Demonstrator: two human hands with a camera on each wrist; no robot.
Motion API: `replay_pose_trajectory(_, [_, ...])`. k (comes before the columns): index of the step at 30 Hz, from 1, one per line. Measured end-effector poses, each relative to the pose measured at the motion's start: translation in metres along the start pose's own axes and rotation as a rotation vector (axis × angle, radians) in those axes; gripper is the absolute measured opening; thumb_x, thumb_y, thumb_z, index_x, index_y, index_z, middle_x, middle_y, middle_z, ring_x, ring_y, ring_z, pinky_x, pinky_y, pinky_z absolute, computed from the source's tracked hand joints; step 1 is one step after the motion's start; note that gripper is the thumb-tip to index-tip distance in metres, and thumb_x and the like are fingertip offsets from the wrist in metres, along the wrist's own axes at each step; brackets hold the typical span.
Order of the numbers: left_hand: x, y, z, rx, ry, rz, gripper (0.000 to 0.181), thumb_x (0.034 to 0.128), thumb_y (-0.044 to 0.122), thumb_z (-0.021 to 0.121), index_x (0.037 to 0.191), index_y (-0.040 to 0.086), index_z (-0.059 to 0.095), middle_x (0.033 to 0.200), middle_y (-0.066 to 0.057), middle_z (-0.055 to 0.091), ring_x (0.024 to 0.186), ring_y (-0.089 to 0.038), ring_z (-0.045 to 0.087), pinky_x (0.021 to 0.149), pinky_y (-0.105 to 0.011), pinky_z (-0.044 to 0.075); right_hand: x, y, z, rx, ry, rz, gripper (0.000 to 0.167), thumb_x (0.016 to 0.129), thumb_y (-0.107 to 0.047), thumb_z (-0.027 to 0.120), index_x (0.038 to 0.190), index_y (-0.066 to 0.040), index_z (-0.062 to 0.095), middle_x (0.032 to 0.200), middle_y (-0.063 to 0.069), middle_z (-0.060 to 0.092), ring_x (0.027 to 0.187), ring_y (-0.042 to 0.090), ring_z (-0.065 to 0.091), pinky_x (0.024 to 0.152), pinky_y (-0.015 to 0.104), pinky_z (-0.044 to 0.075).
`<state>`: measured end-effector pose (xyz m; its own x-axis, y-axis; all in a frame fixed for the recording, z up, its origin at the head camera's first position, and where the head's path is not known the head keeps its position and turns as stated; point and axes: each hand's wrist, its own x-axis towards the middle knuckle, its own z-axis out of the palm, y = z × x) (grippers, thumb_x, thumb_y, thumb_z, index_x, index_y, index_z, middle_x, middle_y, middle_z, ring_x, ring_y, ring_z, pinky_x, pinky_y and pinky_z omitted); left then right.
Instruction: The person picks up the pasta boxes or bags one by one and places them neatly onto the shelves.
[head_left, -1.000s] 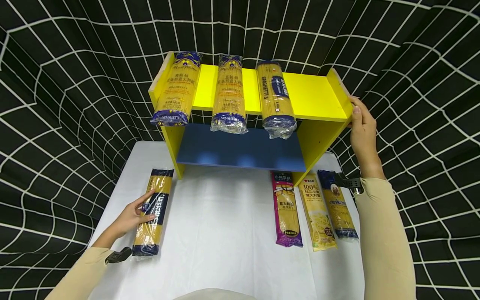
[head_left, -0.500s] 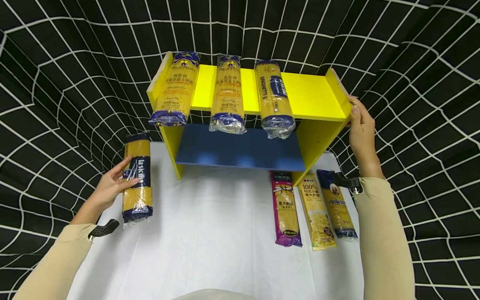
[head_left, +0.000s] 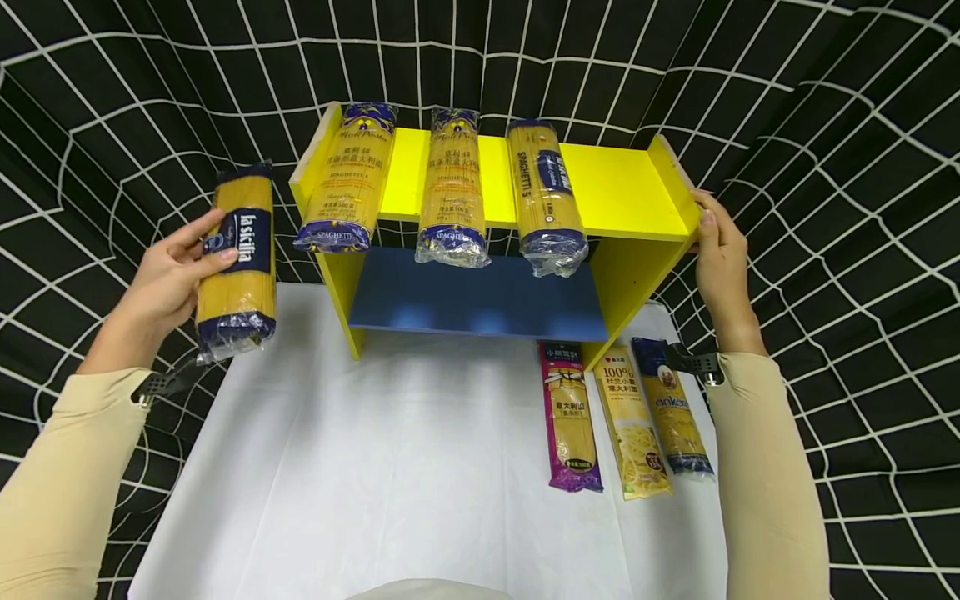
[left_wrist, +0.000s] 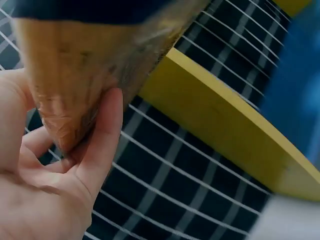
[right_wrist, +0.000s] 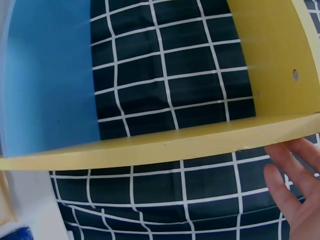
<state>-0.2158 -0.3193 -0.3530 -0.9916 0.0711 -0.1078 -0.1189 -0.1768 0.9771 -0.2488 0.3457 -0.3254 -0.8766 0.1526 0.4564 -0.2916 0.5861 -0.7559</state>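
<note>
My left hand (head_left: 161, 279) grips a spaghetti pack (head_left: 255, 287) with a dark blue "la sicilia" band, raised left of the shelf. The left wrist view shows my left hand (left_wrist: 60, 185) with fingers and thumb around the lower part of this clear-wrapped pack (left_wrist: 75, 65). At the far right, my right hand (head_left: 725, 267) touches the outer side of the yellow shelf's right panel (head_left: 637, 279). In the right wrist view, extended fingers of my right hand (right_wrist: 300, 185) meet the panel's edge (right_wrist: 150, 150), while the thumb stands apart from it.
Three spaghetti packs (head_left: 352, 179) lie on the yellow top board (head_left: 618, 192), their ends jutting over the front. Below is a blue board (head_left: 480, 296). On the white table (head_left: 420, 467) lie a purple pasta pack (head_left: 573, 425), a cream pack (head_left: 633, 425) and a blue-ended pack (head_left: 678, 417).
My left hand has lifted the "la sicilia" spaghetti pack off the table, up and to the left, to about the top board's height. My right hand stays at the shelf's side.
</note>
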Motion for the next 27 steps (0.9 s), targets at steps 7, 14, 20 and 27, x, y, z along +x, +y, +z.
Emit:
replay_pose_trajectory(7, [0.014, 0.06, 0.023, -0.157, -0.061, 0.042, 0.06, 0.0938, 0.0, 0.062, 0.146, 0.027, 0.05, 0.121, 0.001, 0.061, 0.092, -0.017, 0.072, 0.067, -0.033, 0.062, -0.002, -0.004, 0.0, 0.004, -0.006, -0.007, 0.04, 0.109, -0.036, 0.033, 0.144, -0.033, 0.05, 0.133, 0.004, 0.059, 0.097, 0.002, 0.052, 0.086, 0.017, 0.042])
replay_pose_trajectory(14, [0.027, 0.095, 0.064, -0.129, -0.11, 0.066, 0.058, 0.0927, 0.003, 0.065, 0.144, 0.027, 0.053, 0.132, -0.002, 0.048, 0.093, -0.017, 0.072, 0.067, -0.032, 0.062, -0.002, -0.005, -0.002, 0.001, -0.001, 0.002, 0.04, 0.108, -0.037, 0.033, 0.144, -0.032, 0.051, 0.134, 0.003, 0.059, 0.097, 0.002, 0.052, 0.085, 0.018, 0.042])
replay_pose_trajectory(20, [0.035, 0.114, 0.109, -0.148, -0.194, 0.072, 0.057, 0.0932, 0.002, 0.064, 0.144, 0.024, 0.052, 0.138, -0.003, 0.043, 0.1, -0.019, 0.07, 0.072, -0.031, 0.061, -0.003, -0.004, -0.002, -0.004, 0.001, 0.006, 0.04, 0.108, -0.036, 0.033, 0.144, -0.033, 0.051, 0.131, 0.004, 0.059, 0.096, 0.001, 0.052, 0.084, 0.015, 0.041])
replay_pose_trajectory(27, [0.045, 0.126, 0.167, -0.11, -0.252, 0.067, 0.059, 0.0918, 0.005, 0.067, 0.145, 0.023, 0.05, 0.141, -0.005, 0.045, 0.114, -0.022, 0.059, 0.078, -0.028, 0.061, -0.003, -0.005, -0.002, 0.007, -0.006, 0.0, 0.04, 0.108, -0.036, 0.033, 0.144, -0.032, 0.051, 0.13, 0.004, 0.059, 0.096, 0.002, 0.052, 0.084, 0.015, 0.042])
